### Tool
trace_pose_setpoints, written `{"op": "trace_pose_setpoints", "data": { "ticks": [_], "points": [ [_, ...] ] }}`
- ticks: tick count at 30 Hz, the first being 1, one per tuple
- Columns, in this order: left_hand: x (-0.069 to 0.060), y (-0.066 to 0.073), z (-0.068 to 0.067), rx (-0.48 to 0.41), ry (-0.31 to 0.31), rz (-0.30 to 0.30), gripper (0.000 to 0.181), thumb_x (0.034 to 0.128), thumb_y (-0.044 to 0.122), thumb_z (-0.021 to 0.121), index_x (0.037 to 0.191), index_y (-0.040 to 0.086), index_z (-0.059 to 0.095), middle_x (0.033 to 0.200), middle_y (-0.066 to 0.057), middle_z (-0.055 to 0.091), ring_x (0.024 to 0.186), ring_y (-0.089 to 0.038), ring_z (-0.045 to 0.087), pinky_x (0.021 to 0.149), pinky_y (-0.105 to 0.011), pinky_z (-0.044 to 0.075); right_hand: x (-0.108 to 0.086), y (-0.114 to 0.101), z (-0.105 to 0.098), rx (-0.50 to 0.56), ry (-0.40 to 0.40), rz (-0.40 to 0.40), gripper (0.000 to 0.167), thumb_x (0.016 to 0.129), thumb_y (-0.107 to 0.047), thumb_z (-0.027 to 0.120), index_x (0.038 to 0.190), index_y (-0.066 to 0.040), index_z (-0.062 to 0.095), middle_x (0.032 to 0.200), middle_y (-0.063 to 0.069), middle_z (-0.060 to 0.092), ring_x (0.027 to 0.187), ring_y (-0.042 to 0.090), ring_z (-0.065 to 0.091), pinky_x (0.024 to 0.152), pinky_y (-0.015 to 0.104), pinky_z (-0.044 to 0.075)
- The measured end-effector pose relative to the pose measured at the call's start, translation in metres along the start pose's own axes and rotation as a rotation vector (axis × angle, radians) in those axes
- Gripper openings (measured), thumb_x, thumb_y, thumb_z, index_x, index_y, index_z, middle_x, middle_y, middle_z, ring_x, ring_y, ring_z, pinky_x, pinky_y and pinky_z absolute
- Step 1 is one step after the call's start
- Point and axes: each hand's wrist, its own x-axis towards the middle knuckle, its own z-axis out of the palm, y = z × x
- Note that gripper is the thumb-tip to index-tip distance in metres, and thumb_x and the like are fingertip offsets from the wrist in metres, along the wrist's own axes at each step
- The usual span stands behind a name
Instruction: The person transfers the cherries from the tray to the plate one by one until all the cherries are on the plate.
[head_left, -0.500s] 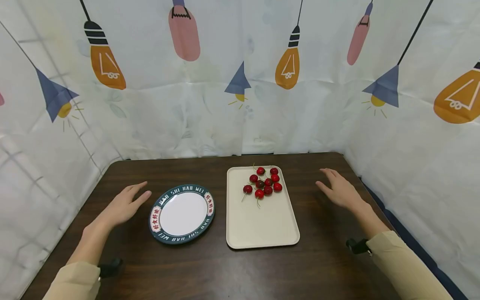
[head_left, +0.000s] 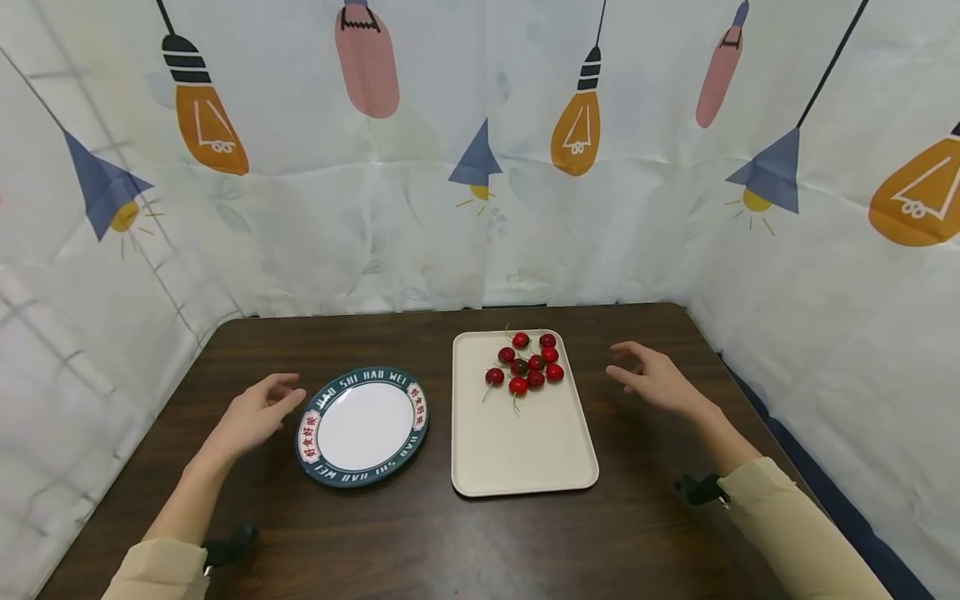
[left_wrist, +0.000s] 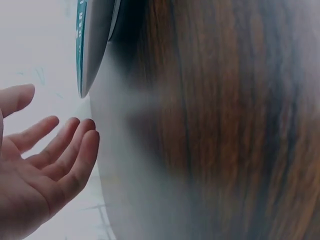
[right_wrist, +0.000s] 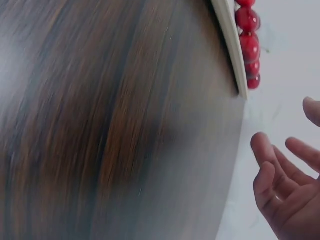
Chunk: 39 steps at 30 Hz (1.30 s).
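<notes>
The left hand [head_left: 258,412] hovers just left of a round plate [head_left: 307,473] with a dark teal rim, its fingers loosely bent and holding nothing; the left wrist view shows the same hand [left_wrist: 55,170] apart from the plate [left_wrist: 81,55]. A cream rectangular tray [head_left: 525,450] lies right of the plate, with several red cherries [head_left: 518,386] grouped in its far half. To the tray's right, the right hand [head_left: 656,379] is held above the table, relaxed and empty. In the right wrist view, that hand [right_wrist: 290,185] is apart from the tray's edge [right_wrist: 232,45] and the cherries [right_wrist: 250,47].
The dark wooden table [head_left: 480,550] extends around the plate and tray. A patterned white curtain [head_left: 420,242] hangs behind it and along both sides. Dark straps with black devices are on both wrists.
Both hands have moved slightly inward, the left toward the plate and the right toward the tray. Their fingers are a little more bent. Plate, tray and cherries stay in place.
</notes>
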Motion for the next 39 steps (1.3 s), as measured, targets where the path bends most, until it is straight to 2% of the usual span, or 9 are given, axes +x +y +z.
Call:
{"op": "trace_pose_setpoints", "data": {
  "ticks": [3, 5, 10, 16, 20, 27, 32, 39],
  "points": [
    [-0.001, 0.000, 0.001, -0.078, 0.015, -0.027, 0.060, 0.1088, 0.037, 0.050, 0.146, -0.008, 0.043, 0.128, -0.034, 0.056, 0.105, -0.042, 0.065, 0.077, -0.043, 0.062, 0.004, -0.006, 0.006, 0.056, 0.004, 0.009, 0.056, 0.102, -0.038, 0.065, 0.144, -0.004, 0.052, 0.130, 0.019, 0.060, 0.080, 0.027, 0.069, 0.066, 0.038, 0.053],
    [-0.001, -0.001, 0.001, -0.128, 0.004, -0.038, 0.059, 0.1093, 0.036, 0.050, 0.146, -0.010, 0.043, 0.129, -0.035, 0.055, 0.106, -0.043, 0.065, 0.077, -0.041, 0.063, 0.008, -0.008, 0.011, 0.088, 0.013, 0.010, 0.052, 0.102, -0.035, 0.066, 0.142, -0.003, 0.055, 0.126, 0.016, 0.061, 0.079, 0.028, 0.069, 0.065, 0.039, 0.053],
    [-0.002, -0.002, 0.000, -0.233, -0.091, -0.087, 0.062, 0.1092, 0.036, 0.050, 0.148, -0.012, 0.039, 0.136, -0.037, 0.050, 0.111, -0.042, 0.063, 0.082, -0.042, 0.062, 0.019, -0.012, 0.023, 0.131, 0.043, -0.005, 0.044, 0.100, -0.026, 0.070, 0.135, -0.002, 0.060, 0.118, 0.013, 0.063, 0.074, 0.029, 0.069, 0.063, 0.038, 0.054],
    [-0.001, -0.005, 0.001, -0.328, -0.172, -0.146, 0.059, 0.1082, 0.028, 0.054, 0.148, -0.012, 0.037, 0.138, -0.036, 0.049, 0.110, -0.037, 0.063, 0.083, -0.042, 0.062, 0.031, -0.016, 0.037, 0.149, 0.018, 0.001, 0.038, 0.098, -0.020, 0.071, 0.132, -0.003, 0.063, 0.115, 0.013, 0.065, 0.069, 0.027, 0.066, 0.063, 0.039, 0.057],
    [0.001, -0.007, 0.001, -0.352, -0.191, -0.185, 0.057, 0.1067, 0.024, 0.057, 0.148, -0.011, 0.039, 0.136, -0.035, 0.050, 0.108, -0.036, 0.062, 0.081, -0.041, 0.062, 0.036, -0.022, 0.047, 0.147, -0.002, 0.009, 0.036, 0.097, -0.017, 0.072, 0.130, -0.003, 0.064, 0.113, 0.012, 0.065, 0.065, 0.025, 0.063, 0.063, 0.038, 0.058],
    [0.004, -0.009, 0.002, -0.358, -0.235, -0.233, 0.057, 0.1040, 0.017, 0.061, 0.146, -0.014, 0.039, 0.119, -0.024, 0.060, 0.093, -0.027, 0.061, 0.076, -0.040, 0.063, 0.044, -0.027, 0.059, 0.145, -0.035, 0.010, 0.037, 0.096, -0.016, 0.073, 0.130, -0.005, 0.064, 0.114, 0.012, 0.065, 0.060, 0.024, 0.060, 0.060, 0.037, 0.056],
    [0.005, -0.010, 0.003, -0.373, -0.242, -0.252, 0.056, 0.1037, 0.014, 0.060, 0.147, -0.014, 0.038, 0.120, -0.026, 0.060, 0.094, -0.027, 0.061, 0.076, -0.040, 0.063, 0.047, -0.029, 0.064, 0.140, -0.032, 0.019, 0.037, 0.095, -0.015, 0.073, 0.129, -0.005, 0.064, 0.116, 0.013, 0.065, 0.058, 0.023, 0.058, 0.057, 0.036, 0.054],
    [0.010, -0.011, 0.008, -0.432, -0.253, -0.264, 0.057, 0.1027, 0.013, 0.061, 0.148, -0.012, 0.037, 0.125, -0.027, 0.057, 0.093, -0.025, 0.063, 0.077, -0.040, 0.063, 0.050, -0.030, 0.070, 0.152, -0.038, 0.058, 0.037, 0.095, -0.015, 0.073, 0.131, -0.006, 0.064, 0.121, 0.015, 0.065, 0.063, 0.023, 0.060, 0.059, 0.036, 0.057]
  ]
}}
